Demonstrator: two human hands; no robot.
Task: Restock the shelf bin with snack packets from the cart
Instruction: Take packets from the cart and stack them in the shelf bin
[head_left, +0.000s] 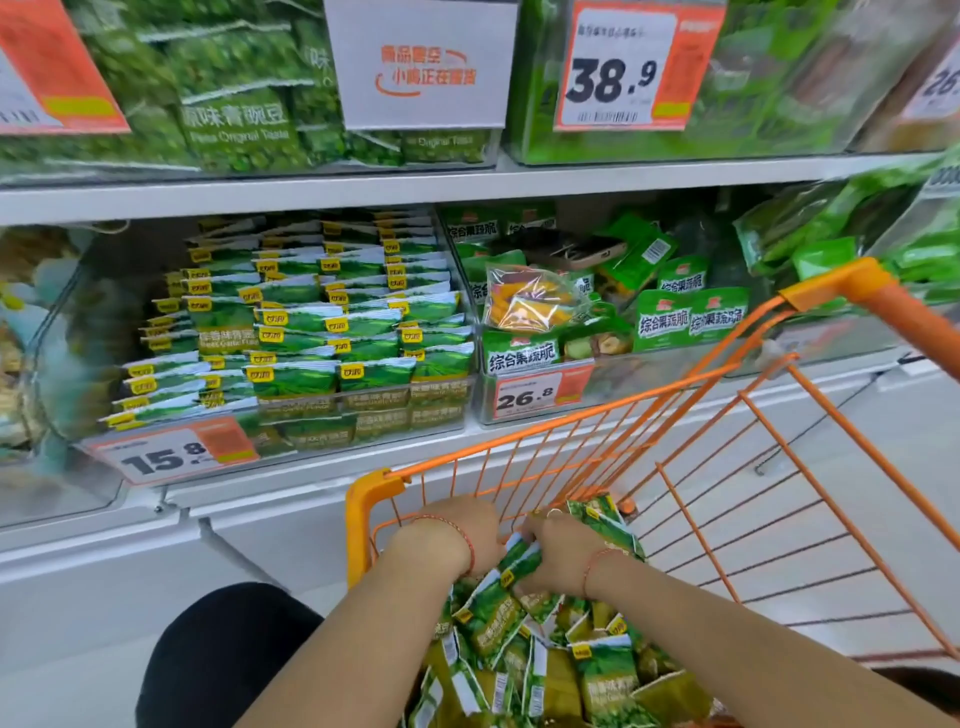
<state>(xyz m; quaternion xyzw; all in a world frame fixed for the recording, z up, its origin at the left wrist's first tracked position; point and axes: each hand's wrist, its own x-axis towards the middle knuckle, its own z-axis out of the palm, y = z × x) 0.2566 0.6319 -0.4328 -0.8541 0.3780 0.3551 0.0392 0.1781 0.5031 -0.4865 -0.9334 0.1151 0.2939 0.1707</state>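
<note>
Both hands, left hand (457, 525) and right hand (558, 545), reach into the orange cart (374, 499), fingers curled around green snack packets (519, 564). The shelf bin (291, 332) sits above, nearly full. Gathering a neat, aligned handful would likely help the packets slot upright.

The cart (675, 410) is bright orange wire with orange corner caps. Packets (519, 634) in it are green and white with little yellow logo tabs, same look as the ones stacked in the clear bin (311, 332). Price tags (182, 452) are orange and white with black numbers. Thin red strings on both wrists. Shelf (363, 189) is plain white.
</note>
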